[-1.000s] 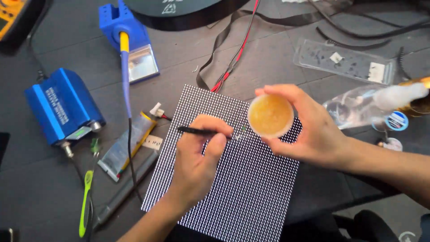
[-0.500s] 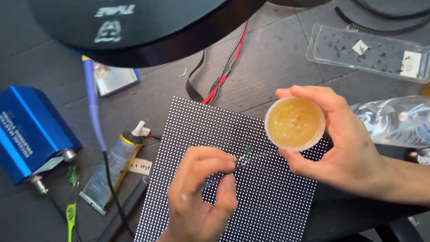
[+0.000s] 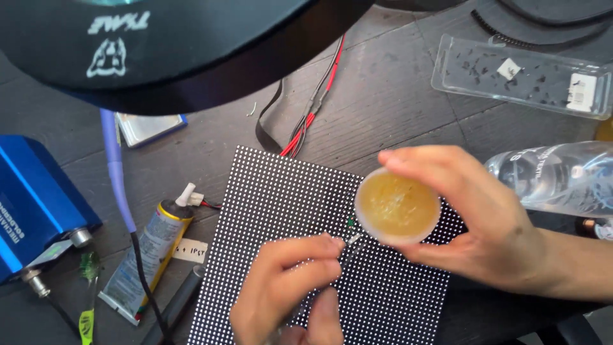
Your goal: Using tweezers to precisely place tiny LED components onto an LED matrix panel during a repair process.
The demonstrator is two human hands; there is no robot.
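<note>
My right hand (image 3: 485, 223) holds a small round tub of amber paste (image 3: 397, 206) tilted above a black panel covered in a grid of white dots (image 3: 268, 211). My left hand (image 3: 287, 297) pinches a thin dark tool whose metal tip (image 3: 353, 241) rests on the panel just below the tub's rim. A small green speck sits on the panel beside that tip.
A dark round lamp head (image 3: 166, 45) fills the top left. A blue metal box (image 3: 35, 201), a purple-handled iron (image 3: 115, 172) on a cord, a squeezed tube (image 3: 143, 255), red and black wires (image 3: 313, 108), a clear plastic tray (image 3: 520, 76) and a plastic bottle (image 3: 555, 179) lie around the panel.
The view has moved closer and the lamp head now covers the top. My left hand has turned and curled over the tool, bringing its tip down beside the tub.
</note>
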